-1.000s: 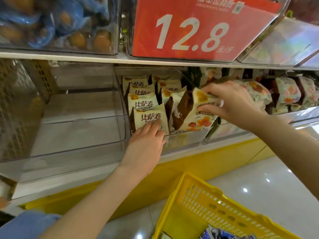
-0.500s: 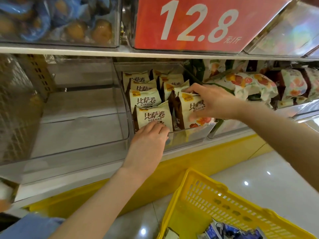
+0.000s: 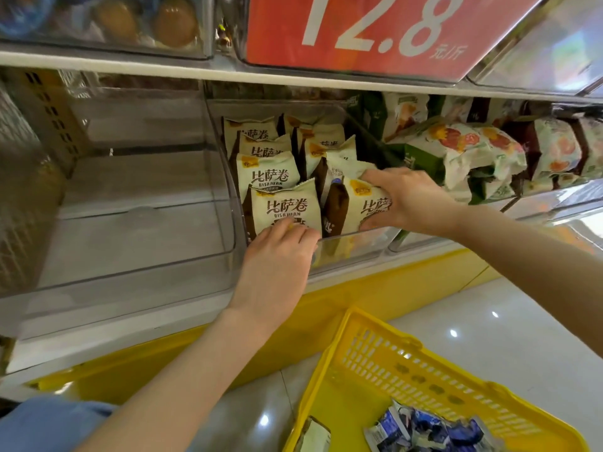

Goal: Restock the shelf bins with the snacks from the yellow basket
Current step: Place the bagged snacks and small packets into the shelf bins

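Shelf (image 3: 98, 324): white ledge over a yellow base, carrying a row of clear bins.
Left bin (image 3: 130, 256): clear, with nothing in it that I can see.
Middle bin (image 3: 355, 249): the one in work. Two rows of cream and brown snack packets stand upright in it, printed faces to the front.
Yellow basket (image 3: 424, 380): below the right arm, well apart from the bins. Blue packets (image 3: 424, 429) lie in it, so I judge the restocking is not finished.
Right hand (image 3: 411, 200): fingers and thumb are curled round one held packet (image 3: 362, 207) at the front of the right row, its lower part behind the front wall.
Left hand (image 3: 277, 259): reaches over the front wall, fingertips on the lower edge of the front-left packet (image 3: 287, 207). It seems to press and steady rather than grip, though the fingertips are hard to read.
Step in hand: seating the held packet into the right row.
Doing it well: push it down until the bottom meets the bin floor, face forward and level with its neighbour. Let the left fingers hold the neighbour so the row does not tip. Do not squeeze, since the wrapper looks soft, and release only when the packet stands alone.
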Demonstrator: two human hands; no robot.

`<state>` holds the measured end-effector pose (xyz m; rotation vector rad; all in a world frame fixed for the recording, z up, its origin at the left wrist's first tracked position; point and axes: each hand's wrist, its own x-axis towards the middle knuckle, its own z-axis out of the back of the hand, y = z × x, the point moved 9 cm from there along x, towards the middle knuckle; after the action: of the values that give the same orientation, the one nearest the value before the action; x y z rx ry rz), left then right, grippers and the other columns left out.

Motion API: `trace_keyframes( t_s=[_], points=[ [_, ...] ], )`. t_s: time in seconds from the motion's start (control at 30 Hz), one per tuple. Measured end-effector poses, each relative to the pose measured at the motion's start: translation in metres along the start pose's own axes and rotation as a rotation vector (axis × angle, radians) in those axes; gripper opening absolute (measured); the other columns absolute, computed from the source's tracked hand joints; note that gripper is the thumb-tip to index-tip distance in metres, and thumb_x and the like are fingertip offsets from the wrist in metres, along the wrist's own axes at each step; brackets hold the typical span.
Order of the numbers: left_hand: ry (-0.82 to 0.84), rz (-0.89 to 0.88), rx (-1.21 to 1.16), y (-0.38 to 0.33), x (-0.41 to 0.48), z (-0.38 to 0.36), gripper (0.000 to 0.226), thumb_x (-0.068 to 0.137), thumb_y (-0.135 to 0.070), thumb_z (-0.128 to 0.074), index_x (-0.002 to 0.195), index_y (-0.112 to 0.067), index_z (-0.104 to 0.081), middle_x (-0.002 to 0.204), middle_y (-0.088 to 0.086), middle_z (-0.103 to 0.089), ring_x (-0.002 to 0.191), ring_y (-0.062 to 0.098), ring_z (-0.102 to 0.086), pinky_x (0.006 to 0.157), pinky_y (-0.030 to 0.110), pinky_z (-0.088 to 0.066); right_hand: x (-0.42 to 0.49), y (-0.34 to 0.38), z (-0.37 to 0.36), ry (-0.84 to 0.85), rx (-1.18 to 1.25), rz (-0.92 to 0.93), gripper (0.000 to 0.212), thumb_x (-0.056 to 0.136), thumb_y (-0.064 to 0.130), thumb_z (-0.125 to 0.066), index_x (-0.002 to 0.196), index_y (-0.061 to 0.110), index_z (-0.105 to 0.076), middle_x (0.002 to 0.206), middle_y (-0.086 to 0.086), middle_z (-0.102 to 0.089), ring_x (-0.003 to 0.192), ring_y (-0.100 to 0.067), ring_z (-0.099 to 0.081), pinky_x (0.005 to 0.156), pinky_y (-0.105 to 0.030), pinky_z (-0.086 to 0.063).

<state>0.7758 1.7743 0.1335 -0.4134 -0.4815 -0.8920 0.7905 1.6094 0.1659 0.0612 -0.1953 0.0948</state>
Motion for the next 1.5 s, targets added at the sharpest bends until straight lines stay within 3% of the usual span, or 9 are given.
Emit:
trace_keyframes(
  t_s=[0.17,0.3,0.5,0.63,0.8,0.97,1.27,1.4,1.5],
  points=[
    [0.002,-0.006,0.003,0.000,-0.001,0.000,0.017,0.080,-0.010,-0.070,0.096,-0.014,-0.069,0.094,0.002,-0.071,0.099,0.022,-0.064,0.077,0.033,-0.053,-0.013,-0.019,-0.032,0.261,0.129,-0.193,0.076,0.080,0.069,-0.027,0.140,0.022,-0.028,0.118,-0.011,-0.054,0.111,-0.031,-0.049,0.079,-0.027,-0.027],
    [0.020,-0.017,0.006,-0.003,-0.001,-0.002,0.016,0.081,-0.009,-0.068,0.096,-0.014,-0.068,0.093,0.002,-0.071,0.098,0.021,-0.064,0.076,0.032,-0.053,-0.016,0.001,-0.034,0.202,0.086,-0.138,0.061,0.093,0.056,-0.020,0.135,0.015,-0.034,0.108,-0.010,-0.054,0.103,-0.029,-0.050,0.082,-0.036,-0.034],
    [-0.139,-0.093,-0.139,-0.018,-0.023,0.008,0.030,0.086,-0.002,-0.057,0.115,-0.010,-0.058,0.113,0.007,-0.063,0.112,0.025,-0.054,0.098,0.035,-0.041,-0.051,0.018,-0.020,-0.190,0.060,-0.143,0.046,0.100,0.035,-0.032,0.140,0.011,-0.036,0.140,-0.006,-0.045,0.133,-0.021,-0.034,0.111,-0.029,-0.019],
    [0.025,-0.102,-0.317,-0.041,-0.072,-0.036,0.024,0.091,-0.015,-0.044,0.112,-0.014,-0.056,0.103,0.001,-0.060,0.099,0.016,-0.053,0.086,0.027,-0.039,-0.141,0.024,-0.049,-0.513,0.283,-0.239,0.029,0.097,0.024,-0.036,0.121,0.010,-0.047,0.116,-0.009,-0.058,0.109,-0.018,-0.050,0.092,-0.019,-0.033],
    [0.647,0.387,-0.405,-0.022,-0.159,-0.163,0.039,0.100,-0.034,-0.030,0.137,-0.022,-0.034,0.136,-0.005,-0.041,0.125,0.012,-0.039,0.103,0.027,-0.034,-0.237,0.025,-0.228,0.075,0.517,-0.674,0.033,0.098,0.036,-0.038,0.124,0.018,-0.045,0.122,0.002,-0.053,0.108,-0.012,-0.053,0.080,-0.017,-0.037],
    [0.878,0.594,-0.668,-0.025,-0.215,-0.214,0.053,0.094,-0.047,-0.019,0.121,-0.016,-0.053,0.121,0.004,-0.060,0.111,0.017,-0.055,0.096,0.036,-0.042,-0.275,0.075,-0.350,0.531,0.675,-0.653,0.046,0.098,0.030,-0.044,0.141,0.025,-0.028,0.146,0.005,-0.034,0.129,-0.016,-0.040,0.099,-0.030,-0.039],
    [0.811,0.640,-0.711,-0.023,-0.222,-0.220,0.053,0.095,-0.047,-0.022,0.129,-0.015,-0.048,0.128,0.003,-0.055,0.118,0.020,-0.051,0.098,0.036,-0.041,-0.258,0.090,-0.367,0.515,0.579,-0.661,0.029,0.095,0.033,-0.048,0.118,0.016,-0.052,0.125,-0.003,-0.046,0.105,-0.025,-0.053,0.075,-0.031,-0.037],
    [0.657,0.562,-0.661,-0.018,-0.202,-0.201,0.031,0.096,-0.035,-0.042,0.125,-0.023,-0.040,0.119,-0.005,-0.048,0.109,0.012,-0.051,0.089,0.031,-0.045,-0.250,0.059,-0.313,0.358,0.717,-0.671,0.018,0.096,0.026,-0.050,0.110,0.015,-0.054,0.117,0.001,-0.049,0.100,-0.021,-0.056,0.078,-0.028,-0.042],
    [0.706,0.386,-0.711,-0.033,-0.178,-0.186,0.057,0.082,-0.035,-0.066,0.131,-0.031,-0.037,0.124,-0.018,-0.036,0.118,0.001,-0.038,0.098,0.022,-0.036,-0.237,0.044,-0.256,0.283,0.916,-0.568,0.005,0.092,0.016,-0.055,0.092,0.021,-0.054,0.106,0.006,-0.053,0.099,-0.011,-0.053,0.082,-0.018,-0.041]
  ],
)
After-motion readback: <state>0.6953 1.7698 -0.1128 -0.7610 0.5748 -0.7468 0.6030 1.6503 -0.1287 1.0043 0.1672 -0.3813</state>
